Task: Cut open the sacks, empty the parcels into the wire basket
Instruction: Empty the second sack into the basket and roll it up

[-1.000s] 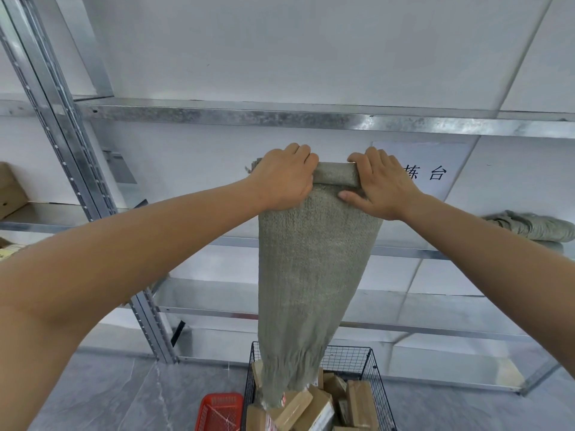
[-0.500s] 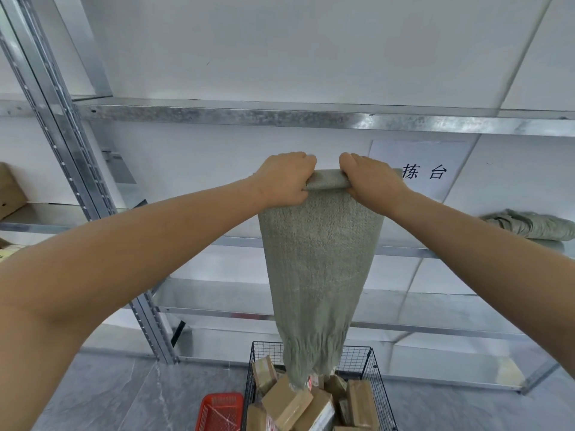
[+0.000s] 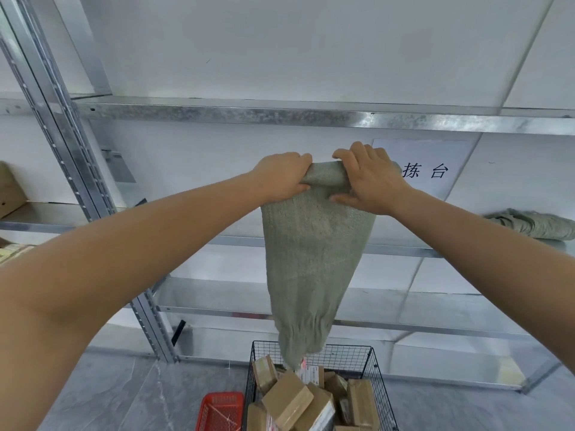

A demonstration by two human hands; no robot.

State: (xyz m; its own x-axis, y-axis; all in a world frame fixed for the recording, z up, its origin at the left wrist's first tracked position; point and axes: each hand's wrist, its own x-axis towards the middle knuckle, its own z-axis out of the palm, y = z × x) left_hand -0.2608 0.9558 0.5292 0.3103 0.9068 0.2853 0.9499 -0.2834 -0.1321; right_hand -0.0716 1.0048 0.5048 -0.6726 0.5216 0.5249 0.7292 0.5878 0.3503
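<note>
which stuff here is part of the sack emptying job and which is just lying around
In the job:
grey sack, gripped at its rolled top by the left hand and right hand
wire basket under it
parcels in the basket

Just lying about:
red basket on the floor
folded sack on the right shelf
cardboard box on the left shelf
paper sign on the wall
</note>
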